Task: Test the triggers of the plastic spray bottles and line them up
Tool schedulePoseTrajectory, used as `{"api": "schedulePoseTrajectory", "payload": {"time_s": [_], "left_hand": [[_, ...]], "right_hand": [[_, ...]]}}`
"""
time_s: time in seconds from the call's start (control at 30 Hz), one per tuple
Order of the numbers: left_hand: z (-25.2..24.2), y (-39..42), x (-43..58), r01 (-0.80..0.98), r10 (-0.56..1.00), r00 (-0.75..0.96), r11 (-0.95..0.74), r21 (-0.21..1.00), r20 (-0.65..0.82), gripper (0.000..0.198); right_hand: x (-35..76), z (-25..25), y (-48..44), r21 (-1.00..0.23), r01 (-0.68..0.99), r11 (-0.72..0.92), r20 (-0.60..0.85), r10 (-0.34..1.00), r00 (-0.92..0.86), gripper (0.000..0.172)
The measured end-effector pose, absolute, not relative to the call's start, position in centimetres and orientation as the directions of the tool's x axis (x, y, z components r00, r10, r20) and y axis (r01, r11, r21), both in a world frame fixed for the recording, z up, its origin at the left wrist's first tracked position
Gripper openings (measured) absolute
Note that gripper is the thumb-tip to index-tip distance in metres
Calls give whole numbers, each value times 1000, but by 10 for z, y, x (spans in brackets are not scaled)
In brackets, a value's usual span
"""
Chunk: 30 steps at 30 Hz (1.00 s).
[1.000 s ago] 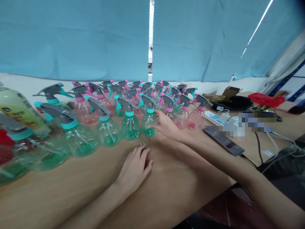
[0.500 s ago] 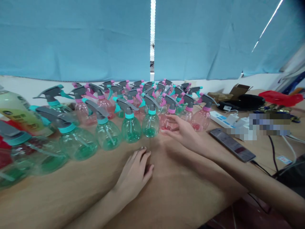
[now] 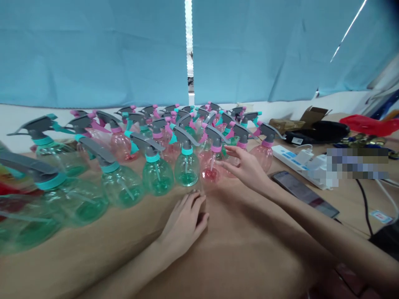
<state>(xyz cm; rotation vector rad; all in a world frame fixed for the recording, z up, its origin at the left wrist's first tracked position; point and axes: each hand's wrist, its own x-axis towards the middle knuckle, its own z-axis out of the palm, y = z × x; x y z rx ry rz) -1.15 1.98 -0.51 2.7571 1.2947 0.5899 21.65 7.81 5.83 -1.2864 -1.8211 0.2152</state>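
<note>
Several small spray bottles, green and pink with grey triggers, stand in rows on the wooden table. My right hand reaches forward with its fingers apart, holding nothing, right beside a pink spray bottle in the front row. A green spray bottle stands just left of that one. My left hand lies flat and open on the table, a little in front of the bottles.
A dark phone lies to the right of my right arm, with a white power strip and cables behind it. A black object and something red sit at the far right. Blue curtains hang behind.
My right hand has moved from the green front-row bottle to the right, to the pink one. The left hand stays flat on the table. The camera has shifted slightly.
</note>
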Motion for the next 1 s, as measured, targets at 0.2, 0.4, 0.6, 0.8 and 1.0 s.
{"api": "schedulePoseTrajectory", "payload": {"time_s": [0.2, 0.4, 0.6, 0.8, 1.0], "left_hand": [[-5, 24, -4, 713, 744, 593, -663, 229, 308, 33], [-5, 24, -6, 699, 747, 595, -663, 266, 298, 32], [-1, 25, -7, 706, 782, 510, -618, 345, 357, 39], [3, 16, 1, 716, 822, 418, -561, 416, 387, 70], [2, -2, 18, 573, 817, 425, -576, 584, 389, 84]], "right_hand": [[197, 57, 97, -618, 677, 400, 500, 864, -55, 60], [191, 54, 104, -636, 674, 377, 465, 884, -56, 38], [198, 55, 73, -567, 736, 370, 451, 887, -98, 36], [198, 79, 17, -579, 686, 441, 372, 891, -259, 29], [193, 103, -16, -377, 811, 448, 378, 873, -307, 35]]}}
